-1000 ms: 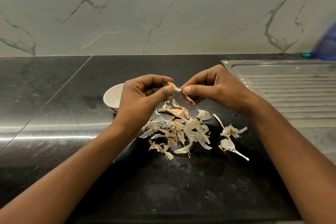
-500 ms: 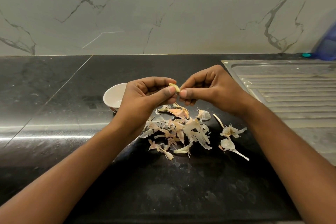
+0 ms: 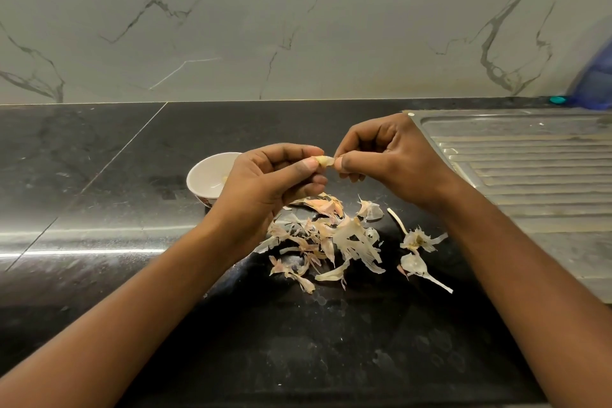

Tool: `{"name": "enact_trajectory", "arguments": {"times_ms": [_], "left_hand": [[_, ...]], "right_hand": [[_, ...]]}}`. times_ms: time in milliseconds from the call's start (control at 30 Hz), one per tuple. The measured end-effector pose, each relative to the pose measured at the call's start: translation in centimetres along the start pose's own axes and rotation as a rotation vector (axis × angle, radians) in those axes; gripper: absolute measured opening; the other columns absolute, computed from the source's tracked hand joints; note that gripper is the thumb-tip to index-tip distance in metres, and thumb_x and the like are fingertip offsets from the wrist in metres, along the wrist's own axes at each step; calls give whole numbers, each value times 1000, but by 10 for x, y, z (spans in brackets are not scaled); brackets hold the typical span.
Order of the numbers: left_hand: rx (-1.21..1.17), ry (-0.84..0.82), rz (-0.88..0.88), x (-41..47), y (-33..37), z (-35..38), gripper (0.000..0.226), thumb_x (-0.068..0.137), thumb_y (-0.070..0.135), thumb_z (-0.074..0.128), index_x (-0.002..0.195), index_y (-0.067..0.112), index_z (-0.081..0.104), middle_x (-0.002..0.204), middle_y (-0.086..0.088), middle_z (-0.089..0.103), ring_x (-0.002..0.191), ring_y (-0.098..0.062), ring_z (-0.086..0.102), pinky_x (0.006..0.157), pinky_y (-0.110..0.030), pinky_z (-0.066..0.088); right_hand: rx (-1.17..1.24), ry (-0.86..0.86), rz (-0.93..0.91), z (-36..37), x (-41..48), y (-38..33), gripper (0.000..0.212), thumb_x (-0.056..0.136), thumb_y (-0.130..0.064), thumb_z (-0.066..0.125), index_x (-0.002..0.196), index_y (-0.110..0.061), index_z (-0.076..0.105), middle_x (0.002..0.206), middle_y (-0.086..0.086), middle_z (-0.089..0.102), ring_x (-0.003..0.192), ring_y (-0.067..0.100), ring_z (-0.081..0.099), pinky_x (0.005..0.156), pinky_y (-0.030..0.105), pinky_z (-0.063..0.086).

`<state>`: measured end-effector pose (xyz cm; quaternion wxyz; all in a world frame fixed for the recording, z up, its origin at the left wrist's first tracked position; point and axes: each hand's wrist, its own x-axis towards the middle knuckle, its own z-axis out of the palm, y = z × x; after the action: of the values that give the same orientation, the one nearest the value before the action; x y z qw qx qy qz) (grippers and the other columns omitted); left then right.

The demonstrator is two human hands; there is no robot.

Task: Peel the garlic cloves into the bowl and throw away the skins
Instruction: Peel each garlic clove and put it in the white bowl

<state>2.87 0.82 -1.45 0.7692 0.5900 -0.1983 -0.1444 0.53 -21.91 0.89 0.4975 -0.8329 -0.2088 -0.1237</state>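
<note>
Black counter (image 3: 99, 175), marble wall (image 3: 298, 26), steel drainboard (image 3: 530, 175) right. Pale clove (image 3: 324, 161) pinched by left hand (image 3: 268, 185) and right hand (image 3: 387, 159). Skins (image 3: 341, 238) near; bowl (image 3: 207, 180) left.

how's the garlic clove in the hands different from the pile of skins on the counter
The garlic clove is held off the surface, pinched between the left hand and the right hand; the pile of skins lies loose on the black counter. The clove is a single small yellowish piece; the skins are many thin, papery flakes, spread wide. Both share pale cream tones.
</note>
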Motion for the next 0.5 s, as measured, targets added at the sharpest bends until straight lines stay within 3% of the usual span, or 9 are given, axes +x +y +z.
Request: {"name": "enact_trajectory", "arguments": {"times_ms": [100,167,500], "left_hand": [[266,119,225,-1,-4,-1,29,91,3,77,120,5,71,100,-14,77,87,-27,77,83,-34,65],[317,128,269,-2,-4,0,27,87,2,81,114,4,74,99,-11,79,90,-28,78,82,-31,64],[154,29,97,-2,-3,2,23,95,11,71,114,0,76,102,-21,79,94,-35,78,88,-37,65]], "right_hand": [[25,13,17,-2,0,0,8,93,3,75,87,2,79,76,11,75,68,17,67,64,24,55],[18,20,19,-2,0,0,8,94,2,75,87,1,79,75,7,75,68,14,67,64,22,54],[-4,-100,-17,2,0,-3,7,96,1,74,94,-2,80,81,4,76,74,17,69,70,26,57]]}}
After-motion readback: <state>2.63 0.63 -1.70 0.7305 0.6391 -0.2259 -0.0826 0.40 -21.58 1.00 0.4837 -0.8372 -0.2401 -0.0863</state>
